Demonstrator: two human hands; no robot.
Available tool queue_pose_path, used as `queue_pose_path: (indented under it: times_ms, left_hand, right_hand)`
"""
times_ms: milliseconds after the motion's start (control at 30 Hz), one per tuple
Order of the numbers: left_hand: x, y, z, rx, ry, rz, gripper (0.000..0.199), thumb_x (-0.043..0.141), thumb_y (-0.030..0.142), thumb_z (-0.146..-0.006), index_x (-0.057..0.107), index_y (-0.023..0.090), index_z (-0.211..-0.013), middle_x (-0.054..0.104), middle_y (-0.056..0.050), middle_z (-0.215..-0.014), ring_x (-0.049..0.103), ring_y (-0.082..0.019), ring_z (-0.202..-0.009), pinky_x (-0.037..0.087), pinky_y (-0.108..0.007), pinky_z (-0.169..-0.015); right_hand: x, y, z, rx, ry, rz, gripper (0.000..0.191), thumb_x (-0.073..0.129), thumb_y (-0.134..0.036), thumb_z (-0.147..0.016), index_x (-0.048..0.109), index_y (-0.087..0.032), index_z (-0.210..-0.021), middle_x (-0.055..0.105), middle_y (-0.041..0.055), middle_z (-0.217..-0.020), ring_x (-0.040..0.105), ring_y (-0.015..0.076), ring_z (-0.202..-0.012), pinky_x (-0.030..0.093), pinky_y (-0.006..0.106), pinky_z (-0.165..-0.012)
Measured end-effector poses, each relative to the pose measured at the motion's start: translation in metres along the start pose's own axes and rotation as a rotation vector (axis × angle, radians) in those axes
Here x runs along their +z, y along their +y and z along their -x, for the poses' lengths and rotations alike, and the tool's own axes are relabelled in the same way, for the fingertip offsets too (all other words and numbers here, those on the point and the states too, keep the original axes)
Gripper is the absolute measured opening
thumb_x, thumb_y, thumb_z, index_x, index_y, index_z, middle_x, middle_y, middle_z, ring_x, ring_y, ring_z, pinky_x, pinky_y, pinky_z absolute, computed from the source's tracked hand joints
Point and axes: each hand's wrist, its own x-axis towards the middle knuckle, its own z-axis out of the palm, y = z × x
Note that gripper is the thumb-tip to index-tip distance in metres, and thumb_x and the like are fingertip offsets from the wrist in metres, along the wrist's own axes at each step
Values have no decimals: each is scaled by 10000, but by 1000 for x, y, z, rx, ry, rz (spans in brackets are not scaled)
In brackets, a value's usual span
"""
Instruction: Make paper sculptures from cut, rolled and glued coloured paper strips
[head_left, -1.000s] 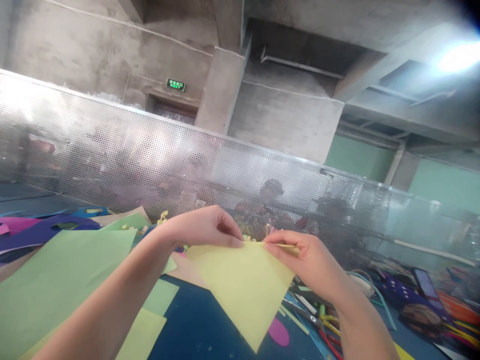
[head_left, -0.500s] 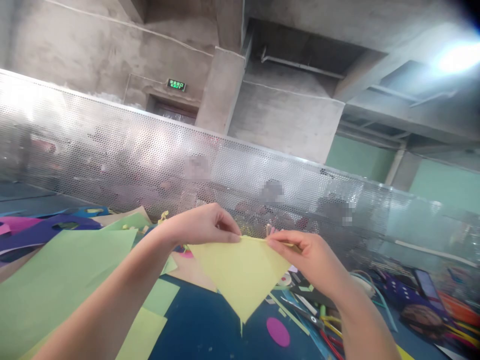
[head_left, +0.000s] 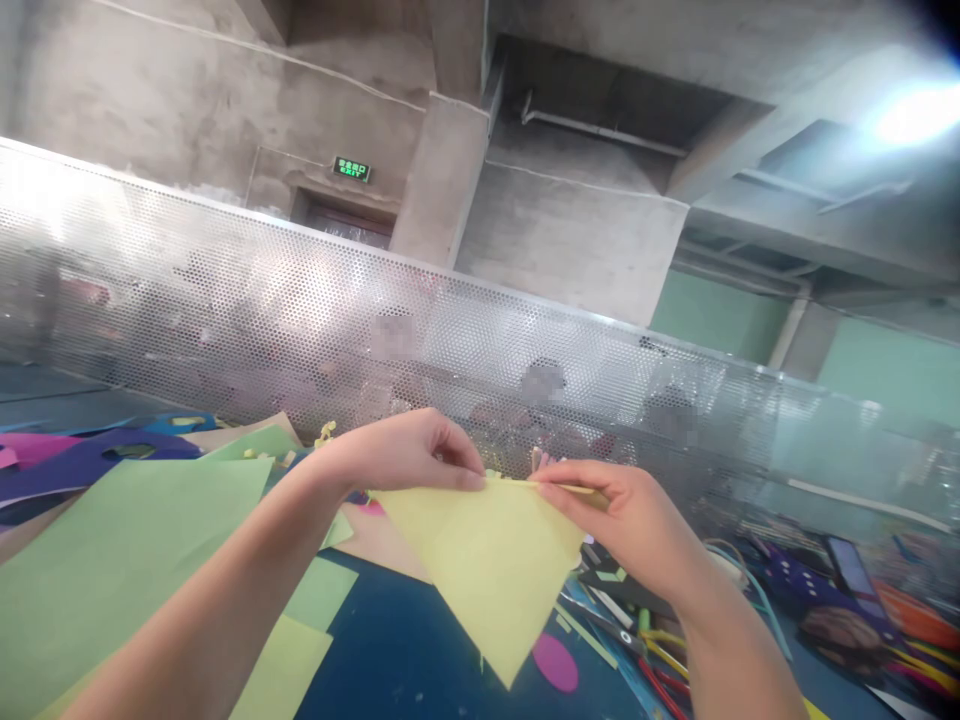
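Note:
A yellow sheet of paper point(head_left: 487, 560) hangs between my hands, its top edge folded or rolled and its lower corner pointing down over the blue table point(head_left: 397, 640). My left hand point(head_left: 420, 450) pinches the top edge near the middle. A short way to the right, my right hand point(head_left: 611, 510) pinches the same edge between thumb and fingers. Below the paper's right side lies a purple oval piece point(head_left: 556, 662). Part of the sheet's top right is hidden behind my right hand.
Large green paper point(head_left: 127, 570) covers the left of the table, beside purple and pink scraps point(head_left: 97, 460). Scissors point(head_left: 626, 637), pencils and thin paper strips lie on the right, with a phone point(head_left: 855, 575) beyond. A perforated metal screen point(head_left: 480, 340) stands behind, people blurred through it.
The sheet's lower corner has swung down and to the right, now partly covering the strips. Both hands keep their pinch with barely any movement.

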Motion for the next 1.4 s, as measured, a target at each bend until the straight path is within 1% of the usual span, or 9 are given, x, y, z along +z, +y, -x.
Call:
queue_pose_path:
  times_ms: [100, 267, 367, 533, 667, 833, 1000, 1133, 1400]
  left_hand:
    - [0, 1, 0, 0, 21, -9, 278, 571, 441, -761, 685, 209, -863, 690, -21, -806, 595, -128, -686, 405, -203, -542]
    - [1, 1, 0, 18, 40, -16, 262, 585, 419, -747, 692, 204, -852, 688, -25, -798, 602, -137, -711, 412, -210, -560]
    - [1, 0, -1, -9, 27, -5, 282, 587, 439, -742, 691, 207, -863, 687, -27, -808, 599, -133, -692, 408, -202, -537]
    - [-2, -3, -2, -47, -33, 46, 348, 537, 495, -769, 692, 208, -891, 687, -26, -770, 558, -98, -573, 385, -193, -489]
    - [-3, -3, -3, -46, 18, 24, 324, 552, 476, -763, 701, 216, -886, 694, -24, -788, 570, -107, -600, 402, -202, -516]
    - [-3, -5, -4, 4, 33, -11, 309, 589, 461, -740, 707, 212, -881, 704, -31, -808, 587, -119, -636, 414, -203, -529]
    - [-4, -5, -3, -1, 29, -44, 284, 599, 436, -736, 707, 211, -872, 705, -28, -817, 598, -125, -666, 412, -198, -538]
    - [-4, -4, -1, -23, 24, -19, 278, 588, 432, -745, 706, 217, -876, 706, -26, -833, 600, -129, -674, 403, -199, -539]
    - [-3, -6, -1, -61, 52, 47, 299, 571, 465, -748, 710, 229, -868, 697, -15, -802, 577, -112, -624, 382, -200, -513]
  right_hand:
    - [0, 1, -1, 16, 2, -5, 217, 593, -376, -783, 710, -281, -940, 721, 13, -876, 657, 188, -824, 541, 290, -716]
    - [0, 3, -2, 24, -88, -33, 262, 548, -407, -814, 697, -260, -972, 713, 23, -874, 648, 191, -803, 529, 309, -700]
    - [0, 3, -2, 4, -57, 7, 253, 550, -393, -813, 694, -253, -966, 709, 26, -877, 644, 188, -801, 526, 307, -703]
    - [-1, 4, -2, -43, 4, 38, 220, 572, -378, -795, 708, -260, -921, 715, 23, -857, 645, 189, -807, 528, 290, -683]
    - [0, 7, -4, -43, 10, 9, 191, 587, -356, -786, 710, -266, -900, 719, 13, -843, 650, 184, -796, 533, 297, -701]
    - [2, 7, -5, 25, -77, -35, 246, 563, -387, -805, 698, -271, -975, 716, 26, -907, 651, 192, -849, 531, 313, -756]
    - [3, 6, -5, 58, -119, -92, 254, 548, -380, -821, 698, -250, -980, 718, 24, -889, 657, 183, -817, 534, 302, -725]
    - [3, 8, -5, 33, -94, -80, 259, 563, -383, -805, 698, -250, -982, 721, 19, -892, 661, 192, -824, 545, 313, -721]
    - [5, 16, -6, -102, 78, 99, 189, 588, -364, -779, 725, -260, -859, 727, 21, -900, 663, 217, -850, 546, 324, -709]
